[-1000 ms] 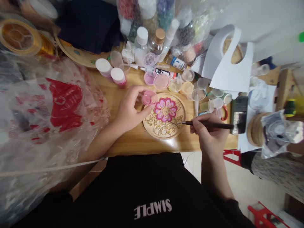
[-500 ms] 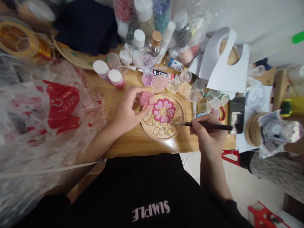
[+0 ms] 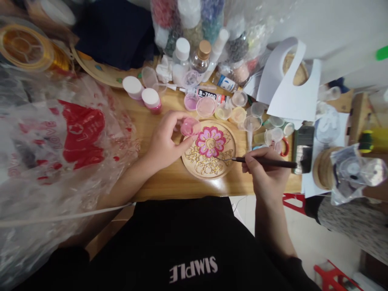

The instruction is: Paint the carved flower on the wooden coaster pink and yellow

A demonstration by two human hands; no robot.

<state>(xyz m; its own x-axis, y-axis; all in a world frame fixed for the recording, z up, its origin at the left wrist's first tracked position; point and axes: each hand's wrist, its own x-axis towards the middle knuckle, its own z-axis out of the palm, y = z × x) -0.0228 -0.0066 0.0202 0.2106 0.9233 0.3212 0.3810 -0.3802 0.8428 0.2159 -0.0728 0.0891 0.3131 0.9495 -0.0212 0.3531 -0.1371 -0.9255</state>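
Barely anything's shifted since a moment ago: the brush (image 3: pixel 266 162) tip still sits on the gold scrollwork at the disc's (image 3: pixel 202 163) right side. That disc, with its pink flower, lies on the table (image 3: pixel 169 184) near the front edge, between both hands. Right hand (image 3: pixel 268 176) has its fingers pinched tight round the brush handle. Left hand (image 3: pixel 163 142) curls closed around a pink cup (image 3: pixel 188 126), held right at the disc's upper-left rim. Behind sit little pots (image 3: pixel 206 106) and a glue tube (image 3: pixel 209 94); a crinkly bag (image 3: pixel 69 141) is off left.

Wooden disc (image 3: pixel 209 151) — pink flower, gold scrollwork
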